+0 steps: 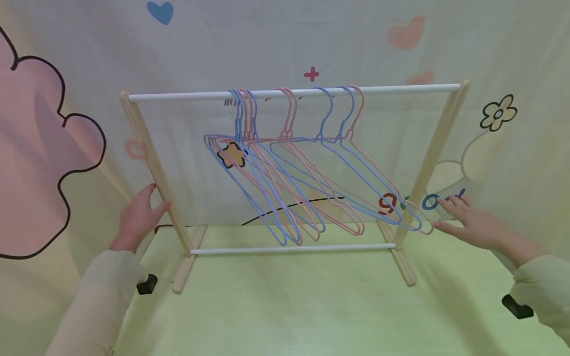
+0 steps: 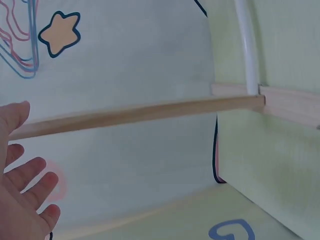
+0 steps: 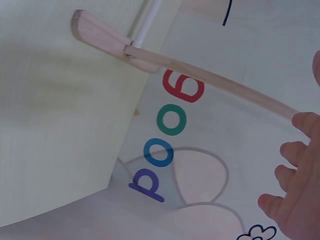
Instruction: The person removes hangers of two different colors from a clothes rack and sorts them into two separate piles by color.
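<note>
A wooden clothes rack (image 1: 420, 183) with a white top bar stands on the table. Several thin blue and pink clothes hangers (image 1: 267, 193) hang from its bar, bunched towards the middle and tilted. At the left post (image 1: 153, 163) is my left hand (image 1: 140, 217), its thumb against the wood and its fingers loosely spread. The left wrist view shows the thumb (image 2: 17, 116) on one side of that post and the fingers on the other. My right hand (image 1: 476, 225) is held to the right of the right post, fingers apart, holding nothing.
A pale green tabletop (image 1: 303, 306) lies under the rack, with the lower white rod (image 1: 294, 249) just above it. Behind hangs a printed curtain (image 1: 222, 44) with hearts, flowers and letters. Black pieces (image 1: 516, 306) show beneath both wrists.
</note>
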`<state>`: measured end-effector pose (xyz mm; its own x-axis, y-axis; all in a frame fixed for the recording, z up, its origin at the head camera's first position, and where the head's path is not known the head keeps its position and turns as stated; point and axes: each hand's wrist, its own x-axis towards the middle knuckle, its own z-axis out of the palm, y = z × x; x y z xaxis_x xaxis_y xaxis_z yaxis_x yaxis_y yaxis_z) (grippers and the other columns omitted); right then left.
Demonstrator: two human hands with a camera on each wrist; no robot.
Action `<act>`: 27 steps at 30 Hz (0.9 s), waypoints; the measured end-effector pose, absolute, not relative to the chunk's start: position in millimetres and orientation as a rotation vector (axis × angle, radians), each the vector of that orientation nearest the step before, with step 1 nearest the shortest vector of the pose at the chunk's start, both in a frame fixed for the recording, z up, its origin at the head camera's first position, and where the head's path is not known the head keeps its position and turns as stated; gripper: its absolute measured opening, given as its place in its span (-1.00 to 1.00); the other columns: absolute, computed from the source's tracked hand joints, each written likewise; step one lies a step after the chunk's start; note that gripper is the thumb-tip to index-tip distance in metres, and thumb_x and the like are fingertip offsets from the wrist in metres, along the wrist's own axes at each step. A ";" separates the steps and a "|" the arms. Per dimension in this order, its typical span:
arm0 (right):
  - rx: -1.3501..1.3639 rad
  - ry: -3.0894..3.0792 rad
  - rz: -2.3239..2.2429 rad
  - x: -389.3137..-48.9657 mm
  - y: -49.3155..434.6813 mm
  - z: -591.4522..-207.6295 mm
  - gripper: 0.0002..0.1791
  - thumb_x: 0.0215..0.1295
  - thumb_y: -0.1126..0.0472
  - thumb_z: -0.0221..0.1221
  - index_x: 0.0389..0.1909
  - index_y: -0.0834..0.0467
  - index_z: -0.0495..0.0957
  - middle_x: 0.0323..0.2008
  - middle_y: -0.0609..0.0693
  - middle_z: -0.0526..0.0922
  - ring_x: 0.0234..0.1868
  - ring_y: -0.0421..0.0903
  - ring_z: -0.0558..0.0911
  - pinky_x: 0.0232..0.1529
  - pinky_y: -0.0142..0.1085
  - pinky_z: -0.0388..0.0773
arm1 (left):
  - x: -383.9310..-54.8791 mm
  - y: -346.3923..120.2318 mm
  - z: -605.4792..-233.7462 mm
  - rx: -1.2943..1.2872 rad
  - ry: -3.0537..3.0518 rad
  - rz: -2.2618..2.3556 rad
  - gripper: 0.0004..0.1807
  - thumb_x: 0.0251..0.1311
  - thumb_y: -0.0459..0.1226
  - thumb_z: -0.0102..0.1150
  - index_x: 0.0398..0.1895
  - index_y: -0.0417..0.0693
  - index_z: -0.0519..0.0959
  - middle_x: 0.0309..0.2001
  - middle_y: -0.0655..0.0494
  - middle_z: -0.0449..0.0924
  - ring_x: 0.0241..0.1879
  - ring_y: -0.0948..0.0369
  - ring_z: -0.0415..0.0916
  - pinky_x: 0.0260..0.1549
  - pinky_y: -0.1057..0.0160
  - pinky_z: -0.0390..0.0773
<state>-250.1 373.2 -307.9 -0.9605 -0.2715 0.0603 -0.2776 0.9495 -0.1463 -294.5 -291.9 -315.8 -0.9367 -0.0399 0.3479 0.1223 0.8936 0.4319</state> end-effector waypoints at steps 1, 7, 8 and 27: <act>0.442 -3.048 0.253 -249.6 371.3 -303.4 -0.19 0.21 -0.14 -0.04 0.30 0.31 -0.02 0.26 0.46 -0.05 0.27 0.41 -0.15 0.02 0.37 -0.05 | -294.7 -289.5 -313.9 -0.042 -2.694 -0.690 -0.32 0.21 -0.03 -0.10 0.25 -0.32 0.10 0.17 -0.35 0.22 0.11 -0.24 0.20 -0.05 -0.21 0.21; 0.466 -2.996 0.390 -244.1 357.2 -277.7 -0.18 0.20 -0.10 0.01 0.30 0.32 -0.04 0.29 0.42 -0.11 0.26 0.40 -0.07 0.03 0.33 -0.01 | -298.2 -278.3 -308.4 0.061 -2.577 -0.855 -0.45 0.19 -0.10 -0.06 0.17 -0.25 0.23 0.06 -0.26 0.36 0.01 -0.13 0.34 -0.07 -0.09 0.29; 0.460 -2.990 0.404 -243.3 354.4 -273.9 -0.18 0.20 -0.09 0.02 0.30 0.31 -0.03 0.30 0.41 -0.11 0.25 0.41 -0.04 0.03 0.33 0.00 | -299.1 -277.2 -308.4 0.075 -2.556 -0.871 -0.47 0.19 -0.11 -0.06 0.15 -0.24 0.24 0.03 -0.25 0.38 0.00 -0.12 0.35 -0.07 -0.08 0.29; 0.558 -2.851 0.637 -250.5 305.5 -230.1 -0.53 0.21 0.21 0.07 0.14 0.26 0.31 -0.03 0.26 0.51 -0.17 -0.07 0.56 -0.41 -0.41 0.47 | -314.1 -263.4 -312.1 0.340 -2.281 -1.056 -0.66 0.14 -0.23 0.00 -0.04 -0.23 0.39 -0.14 -0.08 0.52 -0.29 0.30 0.42 -0.36 0.49 0.38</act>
<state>-250.5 305.5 -230.1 -0.9160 -0.3216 0.2400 -0.3932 0.8388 -0.3766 -314.1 -263.4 -312.1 -0.7895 -0.4566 0.4101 0.0173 0.6514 0.7585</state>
